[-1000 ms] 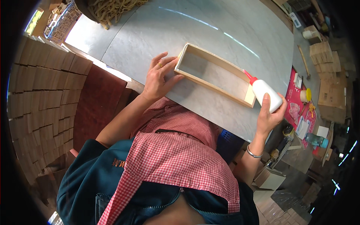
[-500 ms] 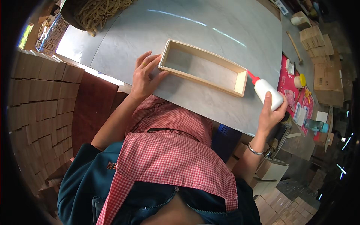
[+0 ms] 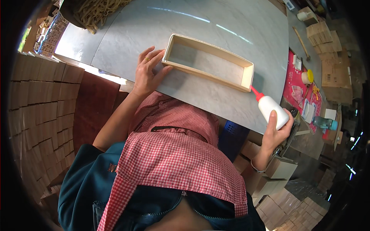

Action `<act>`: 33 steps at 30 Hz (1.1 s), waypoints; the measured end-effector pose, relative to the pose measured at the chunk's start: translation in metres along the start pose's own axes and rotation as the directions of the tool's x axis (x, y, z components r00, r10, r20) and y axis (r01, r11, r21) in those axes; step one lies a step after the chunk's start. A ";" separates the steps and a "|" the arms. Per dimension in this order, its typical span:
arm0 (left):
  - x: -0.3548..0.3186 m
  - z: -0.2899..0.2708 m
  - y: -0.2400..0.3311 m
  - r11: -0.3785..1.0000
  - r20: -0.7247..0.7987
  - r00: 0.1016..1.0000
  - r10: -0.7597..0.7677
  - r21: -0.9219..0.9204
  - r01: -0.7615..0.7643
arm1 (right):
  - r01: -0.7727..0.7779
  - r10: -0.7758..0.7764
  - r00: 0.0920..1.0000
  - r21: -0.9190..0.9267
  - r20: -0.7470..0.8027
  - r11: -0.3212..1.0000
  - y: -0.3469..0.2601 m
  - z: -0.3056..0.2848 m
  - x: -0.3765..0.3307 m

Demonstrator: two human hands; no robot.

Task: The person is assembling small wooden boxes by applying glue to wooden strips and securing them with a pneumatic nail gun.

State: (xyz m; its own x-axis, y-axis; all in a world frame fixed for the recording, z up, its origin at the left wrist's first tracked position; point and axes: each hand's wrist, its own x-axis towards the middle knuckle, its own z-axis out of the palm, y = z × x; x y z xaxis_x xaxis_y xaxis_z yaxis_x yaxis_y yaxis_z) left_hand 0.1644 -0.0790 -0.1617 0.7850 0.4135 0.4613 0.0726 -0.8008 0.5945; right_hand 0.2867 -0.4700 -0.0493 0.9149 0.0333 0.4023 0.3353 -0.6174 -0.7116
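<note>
The frame [image 3: 208, 63], a shallow rectangular wooden box open at the top, lies flat on the grey tabletop [image 3: 216, 27], its long axis running from upper left to lower right. The left hand [image 3: 148, 73] rests palm-down on the tabletop with fingers spread; the fingertips touch the frame's left short end. Its grip is open, enclosing nothing. A ring sits on one finger of this hand.

The right hand [image 3: 275, 133] has its grip closed around a white glue bottle [image 3: 271, 111] with a red nozzle. The bottle is tilted, nozzle pointing up-left, its tip at the frame's lower right corner; whether it touches the wood cannot be determined. A bracelet circles the right wrist.

A pile of pale cord [image 3: 98, 11] lies at the tabletop's far left edge. Stacked wooden blocks [image 3: 322, 36] sit to the far right, beyond a red mat [image 3: 296, 82].
</note>
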 end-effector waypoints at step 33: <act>0.002 -0.004 0.001 0.997 -0.032 0.998 0.058 -0.044 -0.059 | 0.108 -0.167 0.958 0.245 0.232 0.963 -0.077 0.096 -0.032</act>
State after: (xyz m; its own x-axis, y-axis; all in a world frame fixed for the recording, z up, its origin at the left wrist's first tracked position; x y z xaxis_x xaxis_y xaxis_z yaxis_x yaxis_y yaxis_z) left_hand 0.1640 -0.0771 -0.1575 0.7675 0.3805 0.5159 -0.0010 -0.8041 0.5945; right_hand 0.2536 -0.3479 -0.0630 0.8730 0.3168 0.3708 0.4773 -0.3987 -0.7830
